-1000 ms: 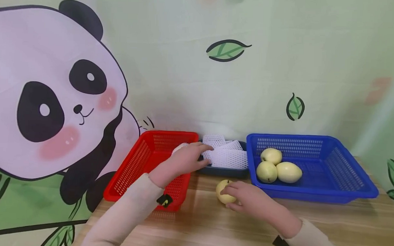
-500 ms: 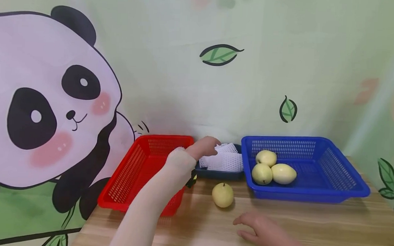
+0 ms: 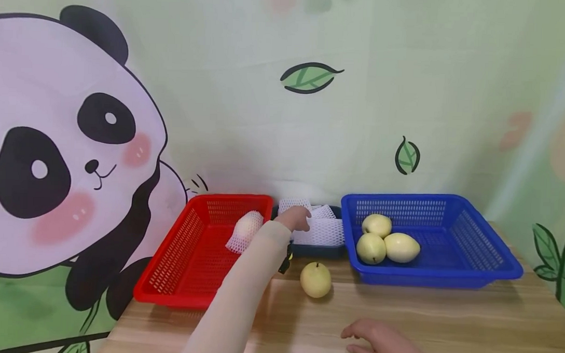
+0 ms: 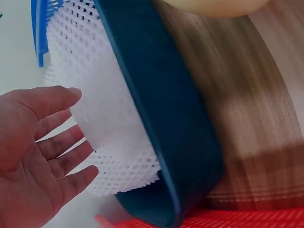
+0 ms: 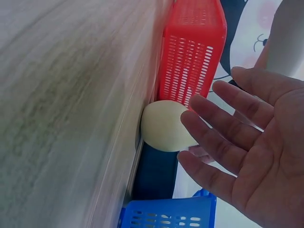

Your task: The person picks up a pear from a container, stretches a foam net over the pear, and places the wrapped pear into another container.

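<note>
White foam fruit nets (image 3: 324, 232) lie in a dark blue tray (image 4: 161, 95). Over the tray is my left hand (image 3: 296, 218); in the left wrist view its fingers are spread and relaxed beside the foam nets (image 4: 102, 99), holding nothing. A yellow pear (image 3: 315, 280) stands on the table in front of the tray, stem up. My right hand (image 3: 381, 343) hovers nearer the front edge, apart from the pear; in the right wrist view its fingers are loosely extended with nothing in them.
A red basket (image 3: 167, 255) at the left holds one netted fruit (image 3: 247, 228). To the right, a blue basket (image 3: 428, 279) holds three bare pears (image 3: 401, 247). A panda-printed cloth (image 3: 359, 122) hangs behind the wooden table (image 3: 446, 317).
My right hand has left the pear and drawn back toward the front. My left hand has moved right, from beside the red basket to over the tray. The head view has shifted slightly.
</note>
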`<state>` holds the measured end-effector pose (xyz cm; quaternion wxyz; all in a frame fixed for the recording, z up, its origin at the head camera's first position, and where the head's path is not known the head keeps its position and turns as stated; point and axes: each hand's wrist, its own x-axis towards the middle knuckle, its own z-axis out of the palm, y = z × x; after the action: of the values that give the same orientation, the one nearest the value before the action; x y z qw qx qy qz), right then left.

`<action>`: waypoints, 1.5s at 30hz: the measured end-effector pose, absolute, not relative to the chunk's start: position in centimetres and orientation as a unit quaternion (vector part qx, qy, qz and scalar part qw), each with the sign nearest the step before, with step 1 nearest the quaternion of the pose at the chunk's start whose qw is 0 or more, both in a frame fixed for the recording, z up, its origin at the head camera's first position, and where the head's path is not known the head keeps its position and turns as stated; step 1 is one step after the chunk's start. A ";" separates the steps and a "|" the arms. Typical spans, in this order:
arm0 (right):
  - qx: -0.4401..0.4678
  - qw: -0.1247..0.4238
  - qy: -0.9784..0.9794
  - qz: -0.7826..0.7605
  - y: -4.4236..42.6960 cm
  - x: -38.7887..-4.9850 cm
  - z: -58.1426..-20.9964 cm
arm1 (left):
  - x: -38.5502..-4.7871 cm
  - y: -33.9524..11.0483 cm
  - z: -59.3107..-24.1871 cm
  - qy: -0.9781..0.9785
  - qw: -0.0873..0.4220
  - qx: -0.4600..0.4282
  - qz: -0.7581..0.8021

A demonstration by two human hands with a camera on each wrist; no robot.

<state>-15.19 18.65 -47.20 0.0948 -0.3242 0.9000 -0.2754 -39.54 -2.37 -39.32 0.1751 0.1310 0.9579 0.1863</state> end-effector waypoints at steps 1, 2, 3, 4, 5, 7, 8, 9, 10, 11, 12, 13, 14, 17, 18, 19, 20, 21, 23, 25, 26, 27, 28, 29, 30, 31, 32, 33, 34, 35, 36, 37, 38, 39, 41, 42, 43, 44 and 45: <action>-0.310 0.108 0.902 -0.279 18.6 -15.0 -46.8 | -39.6 -2.4 -39.5 0.958 0.175 0.124 0.191; -0.303 0.113 0.904 -0.280 18.6 -15.0 -46.5 | -39.6 -2.4 -39.6 0.958 0.174 0.119 0.194; -0.291 0.124 0.906 -0.282 18.5 -14.9 -46.2 | -39.6 -2.4 -39.7 0.959 0.173 0.117 0.194; -0.285 0.127 0.907 -0.282 18.6 -14.8 -46.1 | -39.6 -2.5 -39.7 0.959 0.170 0.116 0.194; -0.281 0.127 0.909 -0.281 18.6 -14.8 -46.0 | -39.6 -2.5 -39.8 0.959 0.168 0.118 0.193; -0.283 0.117 0.911 -0.278 18.6 -14.8 -46.1 | -39.6 -2.6 -39.7 0.960 0.161 0.126 0.190; -0.287 0.108 0.911 -0.276 18.6 -14.9 -46.2 | -39.6 -2.7 -39.7 0.961 0.156 0.132 0.189; -0.290 0.101 0.911 -0.276 18.6 -14.9 -46.3 | -39.6 -2.9 -39.5 0.960 0.153 0.137 0.191; -0.297 0.086 0.911 -0.274 18.6 -14.9 -46.4 | -39.6 -3.1 -39.3 0.959 0.150 0.144 0.193; -0.302 0.073 0.910 -0.274 18.6 -15.0 -46.5 | -39.6 -3.3 -39.0 0.958 0.147 0.150 0.198; -0.308 0.057 0.909 -0.274 18.7 -15.0 -46.6 | -39.5 -3.5 -38.7 0.956 0.142 0.157 0.202; -0.313 0.042 0.908 -0.274 18.7 -15.1 -46.7 | -39.4 -3.8 -38.4 0.955 0.138 0.165 0.204; -0.316 0.033 0.908 -0.275 18.8 -15.1 -46.8 | -39.3 -4.0 -38.0 0.953 0.135 0.169 0.214; -0.327 0.004 0.904 -0.275 19.0 -15.5 -46.9 | -38.7 -4.8 -37.0 0.947 0.126 0.174 0.241; -0.327 0.003 0.904 -0.275 19.0 -15.6 -46.9 | -38.5 -5.1 -36.7 0.946 0.118 0.175 0.246; -0.328 0.003 0.904 -0.276 19.0 -15.7 -46.9 | -38.2 -5.4 -36.4 0.945 0.110 0.175 0.253; -0.332 -0.001 0.902 -0.275 19.0 -15.7 -46.9 | -37.9 -5.7 -36.1 0.944 0.101 0.171 0.264; -0.336 -0.009 0.901 -0.273 19.0 -15.8 -46.8 | -37.6 -5.9 -35.9 0.943 0.090 0.167 0.273; -0.332 -0.015 0.901 -0.277 18.9 -15.8 -46.6 | -36.9 -6.5 -35.5 0.941 0.062 0.161 0.292; -0.327 -0.039 0.903 -0.275 18.7 -15.9 -46.3 | -35.8 -7.0 -35.1 0.937 0.028 0.147 0.317; -0.326 -0.053 0.902 -0.279 18.5 -16.0 -46.1 | -35.2 -7.2 -34.9 0.931 0.009 0.139 0.337; -0.319 -0.065 0.902 -0.284 18.3 -16.1 -45.8 | -34.5 -7.5 -34.8 0.925 -0.010 0.131 0.356; -0.314 -0.082 0.901 -0.287 18.1 -16.3 -45.6 | -33.7 -7.7 -34.8 0.919 -0.030 0.125 0.373; -0.313 -0.104 0.898 -0.290 17.8 -16.4 -45.3 | -32.9 -7.8 -34.8 0.911 -0.049 0.119 0.391; -0.316 -0.127 0.892 -0.296 17.5 -16.6 -45.0 | -31.9 -8.0 -34.9 0.904 -0.068 0.115 0.407; -0.318 -0.147 0.886 -0.304 17.2 -16.7 -44.7 | -30.9 -8.0 -35.0 0.894 -0.083 0.113 0.425; -0.322 -0.169 0.877 -0.313 16.8 -16.9 -44.4 | -29.9 -8.0 -35.2 0.885 -0.098 0.112 0.441; -0.322 -0.189 0.871 -0.320 16.4 -17.0 -44.1 | -28.9 -8.0 -35.5 0.878 -0.111 0.111 0.453; -0.325 -0.210 0.862 -0.327 16.0 -17.1 -43.8 | -28.0 -8.0 -35.9 0.869 -0.125 0.111 0.465; -0.325 -0.225 0.854 -0.336 15.6 -17.2 -43.5 | -27.2 -7.9 -36.3 0.861 -0.138 0.110 0.477; -0.325 -0.241 0.847 -0.345 15.2 -17.2 -43.3 | -26.4 -7.8 -36.8 0.852 -0.151 0.110 0.489; -0.325 -0.256 0.839 -0.353 14.7 -17.2 -43.0 | -25.7 -7.7 -37.3 0.842 -0.160 0.109 0.503; -0.323 -0.268 0.833 -0.360 14.3 -17.3 -42.8 | -25.1 -7.5 -37.8 0.834 -0.169 0.108 0.514; -0.321 -0.276 0.827 -0.370 13.8 -17.3 -42.6 | -24.6 -7.4 -38.3 0.825 -0.177 0.108 0.526; -0.315 -0.285 0.819 -0.387 13.0 -17.4 -42.3 | -23.8 -7.1 -39.2 0.810 -0.183 0.105 0.548; -0.309 -0.286 0.816 -0.396 12.5 -17.4 -42.1 | -23.5 -6.9 -39.5 0.803 -0.182 0.105 0.557; -0.304 -0.286 0.814 -0.404 12.2 -17.4 -42.0 | -23.3 -6.7 -39.7 0.798 -0.180 0.105 0.565; -0.295 -0.282 0.815 -0.412 11.8 -17.4 -41.8 | -23.1 -6.6 -39.9 0.795 -0.178 0.106 0.570; -0.287 -0.274 0.816 -0.420 11.6 -17.4 -41.6 | -23.0 -6.5 -40.1 0.792 -0.175 0.106 0.575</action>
<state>-17.44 11.55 -41.60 -0.2744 -0.2872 0.8158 -0.4204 -22.96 -6.46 -40.07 -0.1751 0.1057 0.7923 0.5748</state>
